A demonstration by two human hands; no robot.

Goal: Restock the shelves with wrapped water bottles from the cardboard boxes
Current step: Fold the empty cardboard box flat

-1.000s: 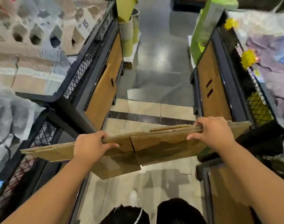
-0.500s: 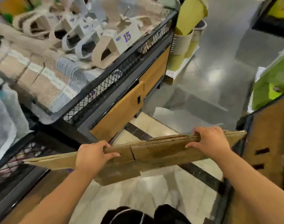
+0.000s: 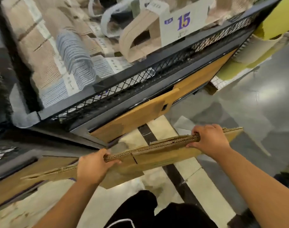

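Store floor (image 3: 206, 186) lies below the flat cardboard box (image 3: 157, 160). Both the left hand (image 3: 92, 165) and the right hand (image 3: 209, 139) have a grip clamped on its top edge. No water bottles show. Its left end could bump the mesh bin (image 3: 140, 83) and slip.

One cardboard stack (image 3: 157, 154); one price sign (image 3: 183, 23); left hand (image 3: 92, 167), right hand (image 3: 209, 139): two

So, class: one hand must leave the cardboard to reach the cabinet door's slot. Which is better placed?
Probably right: the right hand is nearer the slot, while the left hand grips the cardboard nearer its middle.
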